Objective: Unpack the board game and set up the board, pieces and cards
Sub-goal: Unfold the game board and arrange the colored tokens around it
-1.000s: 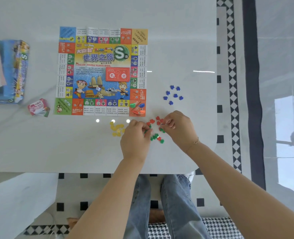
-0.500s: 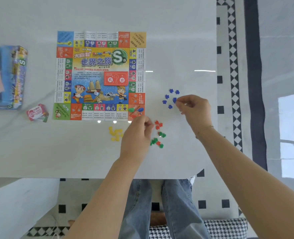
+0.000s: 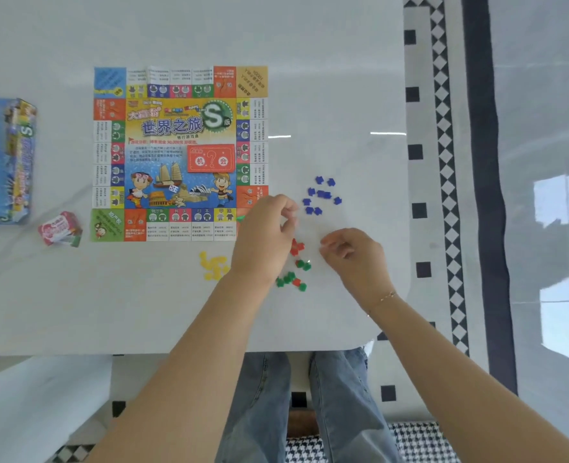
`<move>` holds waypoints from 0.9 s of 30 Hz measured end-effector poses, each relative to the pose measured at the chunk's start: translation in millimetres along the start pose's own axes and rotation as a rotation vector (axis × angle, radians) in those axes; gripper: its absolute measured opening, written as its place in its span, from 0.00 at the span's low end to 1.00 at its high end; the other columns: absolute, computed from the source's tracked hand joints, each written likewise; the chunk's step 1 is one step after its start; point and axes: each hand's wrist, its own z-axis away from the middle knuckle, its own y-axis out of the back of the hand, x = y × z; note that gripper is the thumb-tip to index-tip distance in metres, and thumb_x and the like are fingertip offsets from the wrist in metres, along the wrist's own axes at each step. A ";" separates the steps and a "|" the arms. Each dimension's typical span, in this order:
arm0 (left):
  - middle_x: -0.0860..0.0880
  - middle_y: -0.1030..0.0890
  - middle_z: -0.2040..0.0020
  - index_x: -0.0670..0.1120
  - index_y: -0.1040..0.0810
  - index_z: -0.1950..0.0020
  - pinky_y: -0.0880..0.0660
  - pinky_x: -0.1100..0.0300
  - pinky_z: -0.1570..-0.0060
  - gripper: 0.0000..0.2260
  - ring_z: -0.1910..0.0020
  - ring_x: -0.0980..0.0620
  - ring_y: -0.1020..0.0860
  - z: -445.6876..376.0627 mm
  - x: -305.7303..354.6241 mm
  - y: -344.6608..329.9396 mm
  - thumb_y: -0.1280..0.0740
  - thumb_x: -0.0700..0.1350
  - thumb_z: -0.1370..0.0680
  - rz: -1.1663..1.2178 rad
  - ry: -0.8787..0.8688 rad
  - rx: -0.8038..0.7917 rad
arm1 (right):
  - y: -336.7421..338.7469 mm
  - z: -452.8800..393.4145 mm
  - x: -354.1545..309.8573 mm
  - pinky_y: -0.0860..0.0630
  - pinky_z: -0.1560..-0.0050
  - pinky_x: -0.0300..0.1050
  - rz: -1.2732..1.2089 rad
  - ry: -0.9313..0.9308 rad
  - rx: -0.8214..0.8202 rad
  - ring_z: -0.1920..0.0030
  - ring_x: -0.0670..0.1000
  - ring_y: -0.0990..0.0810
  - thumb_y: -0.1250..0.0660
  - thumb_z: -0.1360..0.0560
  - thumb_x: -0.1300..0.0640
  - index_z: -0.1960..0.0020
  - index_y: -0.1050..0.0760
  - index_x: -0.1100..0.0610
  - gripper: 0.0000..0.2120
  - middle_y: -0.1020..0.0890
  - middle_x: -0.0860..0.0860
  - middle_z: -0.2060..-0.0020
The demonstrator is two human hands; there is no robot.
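Head camera, looking straight down, shows me a pale tabletop [image 3: 326, 78] with a colourful square paper game board [image 3: 180, 152] laid flat and unfolded at its middle left. To the right of the board sits a loose cluster of small blue plastic pieces [image 3: 322, 195]; nearer the person, a heap of yellow pieces [image 3: 213, 265] lies just below the board's lower edge, and a mixed scatter of red pieces [image 3: 296, 246] and green pieces [image 3: 289, 279] lies between the two hands. The left hand [image 3: 264, 233] covers the board's lower right corner, its fingers curled with thumb and forefinger drawn close together; I cannot tell whether they pinch a piece. The right hand [image 3: 351, 253] hovers just right of the red pieces, fingers loosely curled, and I see nothing in them. At the far left edge lies the blue game box [image 3: 12, 162], blurred, and beside it a small pink and white card pack [image 3: 59, 228]. I judge the pieces to be very light, hard and smooth, so they will skid on this glossy surface and scatter at a nudge; each is best taken by a fingertip pinch across its sides, one at a time, or swept together by colour with a flat hand. The board looks like thin paper with fold creases, easy to shift or crumple, so I would keep my wrists off it.
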 end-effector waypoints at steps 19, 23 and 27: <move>0.53 0.28 0.54 0.45 0.28 0.52 0.33 0.73 0.63 0.06 0.64 0.56 0.29 85.8 -51.6 -28.0 0.33 0.45 0.23 0.117 0.197 0.141 | -16.0 18.7 12.8 0.29 0.60 0.42 0.329 0.132 0.006 0.59 0.48 0.27 0.28 0.28 0.51 0.62 0.24 0.55 0.09 0.25 0.47 0.63; 0.52 0.26 0.54 0.46 0.27 0.52 0.32 0.73 0.61 0.04 0.62 0.60 0.28 86.1 -51.0 -29.0 0.32 0.42 0.23 0.148 0.204 0.155 | -13.6 18.4 12.5 0.29 0.59 0.42 0.341 0.132 -0.021 0.60 0.48 0.27 0.28 0.28 0.53 0.61 0.23 0.54 0.06 0.26 0.47 0.63; 0.52 0.24 0.53 0.46 0.24 0.51 0.30 0.71 0.58 0.04 0.60 0.59 0.26 87.3 -54.9 -28.0 0.32 0.40 0.24 0.158 0.191 0.144 | -15.7 21.6 14.7 0.30 0.57 0.38 0.299 0.164 -0.005 0.60 0.47 0.27 0.26 0.30 0.54 0.58 0.21 0.53 0.05 0.25 0.46 0.61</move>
